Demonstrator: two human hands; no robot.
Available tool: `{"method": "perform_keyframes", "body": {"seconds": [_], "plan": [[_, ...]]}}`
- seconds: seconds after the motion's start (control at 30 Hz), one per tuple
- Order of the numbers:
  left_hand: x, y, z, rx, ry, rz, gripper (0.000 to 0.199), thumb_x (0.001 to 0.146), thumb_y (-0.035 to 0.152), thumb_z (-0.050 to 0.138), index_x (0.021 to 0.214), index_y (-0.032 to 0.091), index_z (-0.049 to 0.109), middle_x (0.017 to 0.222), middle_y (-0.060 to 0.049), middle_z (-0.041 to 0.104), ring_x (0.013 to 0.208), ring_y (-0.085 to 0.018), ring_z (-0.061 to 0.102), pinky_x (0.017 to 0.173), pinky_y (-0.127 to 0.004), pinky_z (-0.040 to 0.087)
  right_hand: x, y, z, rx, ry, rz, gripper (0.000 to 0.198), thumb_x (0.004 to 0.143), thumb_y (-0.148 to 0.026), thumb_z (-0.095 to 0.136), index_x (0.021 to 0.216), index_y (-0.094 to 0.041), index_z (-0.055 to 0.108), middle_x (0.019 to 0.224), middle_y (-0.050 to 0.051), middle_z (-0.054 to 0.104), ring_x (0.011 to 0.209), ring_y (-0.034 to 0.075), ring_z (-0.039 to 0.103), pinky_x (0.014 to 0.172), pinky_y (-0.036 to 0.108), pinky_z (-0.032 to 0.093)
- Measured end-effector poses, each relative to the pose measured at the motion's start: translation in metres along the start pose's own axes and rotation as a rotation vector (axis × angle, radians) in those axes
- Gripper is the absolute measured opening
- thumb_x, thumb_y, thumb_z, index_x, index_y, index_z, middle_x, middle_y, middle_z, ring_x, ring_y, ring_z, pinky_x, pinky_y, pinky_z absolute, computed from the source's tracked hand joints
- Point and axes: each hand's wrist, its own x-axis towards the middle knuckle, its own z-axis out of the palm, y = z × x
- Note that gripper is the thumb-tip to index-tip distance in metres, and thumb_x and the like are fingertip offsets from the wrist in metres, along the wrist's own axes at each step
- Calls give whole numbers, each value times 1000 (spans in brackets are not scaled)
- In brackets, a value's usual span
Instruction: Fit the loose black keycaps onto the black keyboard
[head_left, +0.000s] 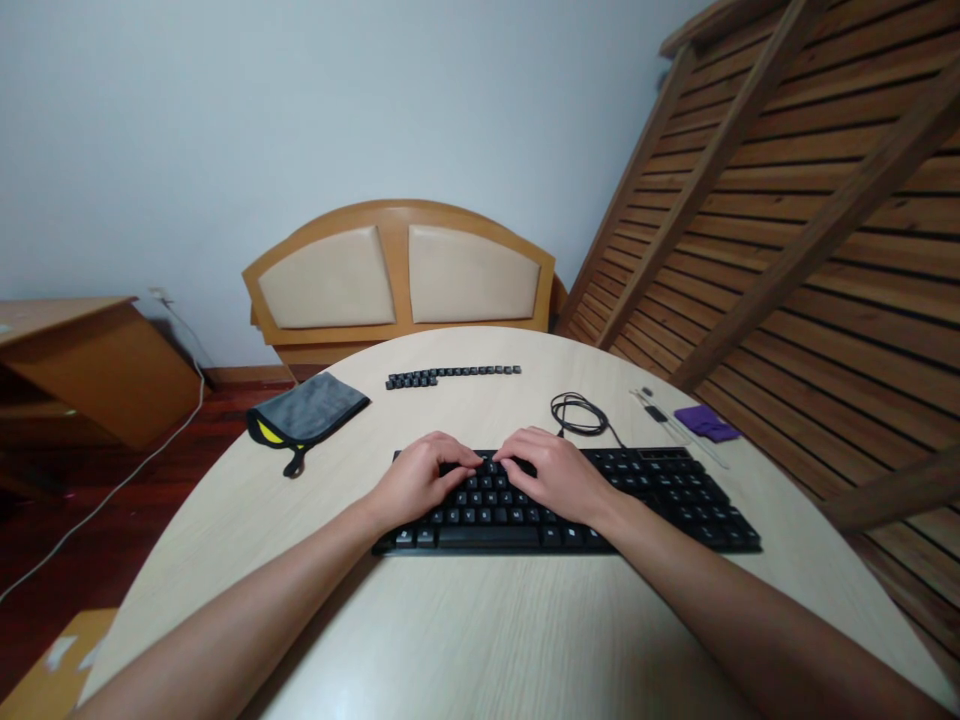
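A black keyboard (pixel 491 516) lies on the round table, its long side toward me. My left hand (pixel 421 478) rests over its left part, thumb and fingers drawn together at the upper key rows. Close beside those fingertips, my right hand (pixel 553 470) is bent in the same way, its thumb and fingertips closed near the top row. Whatever lies between the fingertips, if anything, is too small and hidden to make out. Farther back, loose black keycaps (pixel 465 371) stand in a long row, with a shorter row in front at its left end.
A grey cloth with black edging (pixel 311 412) lies left on the pale table (pixel 480 640). A coiled black cable (pixel 577 414) sits behind the keyboard. At right are thin tools (pixel 667 415) and a purple cloth (pixel 706 422). A slatted wooden frame (pixel 780 200) leans along the right.
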Motion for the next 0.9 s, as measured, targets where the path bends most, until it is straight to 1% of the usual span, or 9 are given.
{"method": "perform_keyframes", "body": {"seconds": [0.2,0.47,0.53,0.67,0.73,0.8,0.9], "plan": [[0,7,-2,91,-16,31,19,93,17,60,103,24,74,102,-3,76,98,-21,66,94,-37,50,0,2,0,7,-27,-32,17,91,-15,57,98,-21,72,94,5,71,94,20,63,87,34,50],[-1,9,-2,120,-30,49,20,94,18,60,106,23,74,104,-3,76,100,-21,66,95,-37,50,-1,6,3,21,-20,-38,17,88,-15,59,96,-21,72,93,4,70,93,20,62,86,33,50],[-1,9,-2,106,-20,18,19,93,19,61,106,24,74,104,-3,76,100,-21,66,94,-37,50,-1,5,3,25,-17,-36,17,89,-14,58,96,-21,72,94,4,70,94,20,62,87,33,50],[0,5,0,35,25,-110,15,89,22,67,100,25,76,99,-3,76,96,-21,67,90,-36,51,-1,4,3,34,-6,-21,17,90,-14,57,96,-21,71,93,4,70,94,20,63,87,35,50],[0,2,1,0,40,-153,14,87,22,69,98,25,76,98,-2,76,95,-21,67,89,-35,51,0,3,2,34,-5,-17,17,90,-14,56,96,-21,71,93,5,70,93,20,63,87,35,50],[0,-1,1,-21,44,-167,14,87,23,69,98,25,77,98,-2,76,95,-21,68,90,-35,51,0,3,2,31,-4,-15,17,90,-14,56,96,-21,71,93,4,70,93,20,63,87,34,50],[0,-1,1,-23,39,-153,14,87,24,69,99,25,76,99,-3,76,95,-21,68,89,-35,51,0,2,1,29,-1,-11,17,90,-14,56,95,-21,71,93,4,71,93,19,63,86,34,50]]}}
